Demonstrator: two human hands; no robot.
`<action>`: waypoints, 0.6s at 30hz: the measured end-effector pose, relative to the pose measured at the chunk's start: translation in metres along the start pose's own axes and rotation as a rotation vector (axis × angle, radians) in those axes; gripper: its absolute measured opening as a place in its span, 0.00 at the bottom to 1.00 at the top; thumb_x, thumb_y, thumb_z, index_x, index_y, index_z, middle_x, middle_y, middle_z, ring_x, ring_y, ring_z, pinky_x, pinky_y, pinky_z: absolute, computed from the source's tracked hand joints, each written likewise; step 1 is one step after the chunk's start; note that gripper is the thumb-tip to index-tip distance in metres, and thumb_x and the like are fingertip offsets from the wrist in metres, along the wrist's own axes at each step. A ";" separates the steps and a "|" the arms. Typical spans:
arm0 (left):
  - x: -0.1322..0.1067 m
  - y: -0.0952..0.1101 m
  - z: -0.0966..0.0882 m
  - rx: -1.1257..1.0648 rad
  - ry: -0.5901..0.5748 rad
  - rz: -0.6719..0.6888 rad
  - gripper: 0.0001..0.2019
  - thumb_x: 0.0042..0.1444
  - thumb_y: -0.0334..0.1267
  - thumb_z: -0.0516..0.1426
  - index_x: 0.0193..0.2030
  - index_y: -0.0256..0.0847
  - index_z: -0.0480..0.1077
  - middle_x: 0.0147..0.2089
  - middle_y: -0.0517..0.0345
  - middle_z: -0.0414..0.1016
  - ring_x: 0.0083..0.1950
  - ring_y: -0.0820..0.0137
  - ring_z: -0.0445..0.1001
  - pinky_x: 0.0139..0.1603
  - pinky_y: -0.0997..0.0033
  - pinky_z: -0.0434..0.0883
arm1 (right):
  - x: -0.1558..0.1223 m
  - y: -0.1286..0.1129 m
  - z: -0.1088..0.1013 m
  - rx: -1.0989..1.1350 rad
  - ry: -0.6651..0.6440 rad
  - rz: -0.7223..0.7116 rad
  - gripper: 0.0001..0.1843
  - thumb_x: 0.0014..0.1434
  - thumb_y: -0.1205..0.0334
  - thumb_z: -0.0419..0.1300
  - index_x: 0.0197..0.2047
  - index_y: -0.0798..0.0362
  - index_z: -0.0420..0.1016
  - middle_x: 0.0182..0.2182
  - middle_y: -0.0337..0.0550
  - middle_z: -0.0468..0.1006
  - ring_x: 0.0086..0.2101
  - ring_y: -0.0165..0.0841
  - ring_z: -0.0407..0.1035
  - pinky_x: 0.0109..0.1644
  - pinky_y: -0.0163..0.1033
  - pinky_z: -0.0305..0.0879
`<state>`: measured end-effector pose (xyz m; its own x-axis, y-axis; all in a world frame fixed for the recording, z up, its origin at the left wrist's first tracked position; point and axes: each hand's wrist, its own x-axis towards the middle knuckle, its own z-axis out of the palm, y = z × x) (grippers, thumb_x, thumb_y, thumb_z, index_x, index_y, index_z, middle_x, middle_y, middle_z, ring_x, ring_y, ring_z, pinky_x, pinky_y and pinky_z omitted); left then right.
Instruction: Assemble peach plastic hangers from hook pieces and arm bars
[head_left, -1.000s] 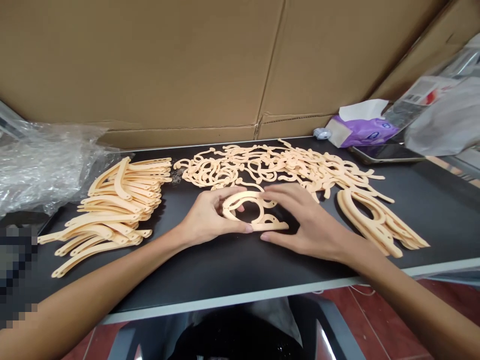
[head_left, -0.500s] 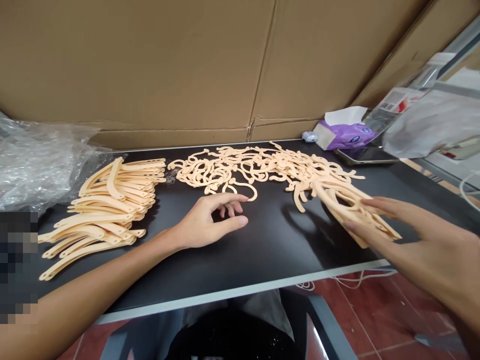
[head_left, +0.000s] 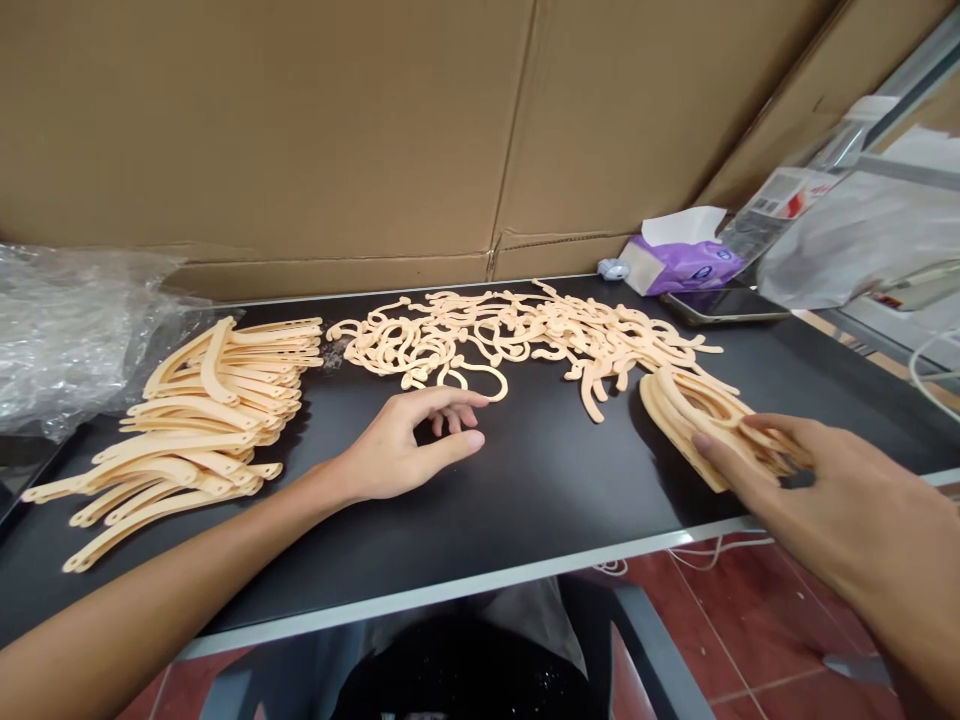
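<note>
My left hand (head_left: pixel 420 443) rests over the black table, thumb and index finger apart, with nothing between them. Its index fingertip is beside a loop-shaped cream piece (head_left: pixel 496 378) at the front of a tangled pile of small curved pieces (head_left: pixel 450 330). On the right, my right hand (head_left: pixel 840 500) grips a bundle of curved cream plastic strips (head_left: pixel 675 420), thumb on the near side and fingers on the far side. The bundle is low at the table top, just in front of the pile. At the left lies a stack of longer curved strips with holes in their ends (head_left: pixel 232 400).
Clear plastic wrap (head_left: pixel 67 330) covers the table's left back corner. At the back right are a purple tissue pack (head_left: pixel 697 262), a phone (head_left: pixel 727 305) and plastic bags (head_left: pixel 840 240). Cardboard (head_left: pixel 300 130) stands behind. The table's pale front edge (head_left: pixel 450 587) runs near me.
My right hand has lowered the bundle of strips to the table top, and the strips are closer together. My left hand keeps its pose; the view has shifted slightly.
</note>
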<state>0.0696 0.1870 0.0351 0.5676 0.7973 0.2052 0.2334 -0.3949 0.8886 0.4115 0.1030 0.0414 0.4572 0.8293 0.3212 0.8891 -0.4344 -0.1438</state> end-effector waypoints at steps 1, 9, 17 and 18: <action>0.000 0.000 0.000 -0.002 -0.001 0.002 0.17 0.60 0.39 0.61 0.53 0.36 0.74 0.42 0.54 0.77 0.36 0.73 0.71 0.39 0.70 0.69 | -0.001 -0.001 -0.002 -0.040 -0.056 0.015 0.45 0.48 0.23 0.43 0.46 0.50 0.78 0.50 0.56 0.81 0.49 0.60 0.75 0.47 0.61 0.71; 0.000 -0.001 0.000 0.012 -0.002 0.016 0.17 0.59 0.39 0.61 0.53 0.36 0.74 0.41 0.53 0.77 0.35 0.73 0.71 0.38 0.70 0.69 | 0.011 0.001 0.002 -0.010 -0.180 0.017 0.52 0.42 0.21 0.48 0.58 0.51 0.69 0.43 0.59 0.81 0.44 0.61 0.75 0.44 0.59 0.69; -0.001 -0.001 0.000 0.070 0.000 0.051 0.16 0.59 0.39 0.61 0.53 0.37 0.74 0.41 0.54 0.78 0.36 0.73 0.72 0.40 0.71 0.70 | 0.021 0.016 0.010 0.083 -0.208 -0.090 0.43 0.47 0.28 0.57 0.58 0.50 0.69 0.45 0.54 0.80 0.42 0.55 0.76 0.43 0.54 0.68; -0.001 -0.001 0.001 0.097 -0.003 0.065 0.16 0.59 0.39 0.61 0.54 0.37 0.74 0.41 0.54 0.78 0.37 0.73 0.72 0.40 0.71 0.70 | 0.022 0.017 0.011 0.083 -0.211 -0.100 0.45 0.47 0.28 0.58 0.59 0.50 0.68 0.45 0.54 0.80 0.41 0.55 0.76 0.43 0.54 0.68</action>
<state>0.0694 0.1862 0.0335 0.5866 0.7670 0.2599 0.2710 -0.4884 0.8295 0.4366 0.1174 0.0361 0.3528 0.9258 0.1360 0.9250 -0.3231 -0.2002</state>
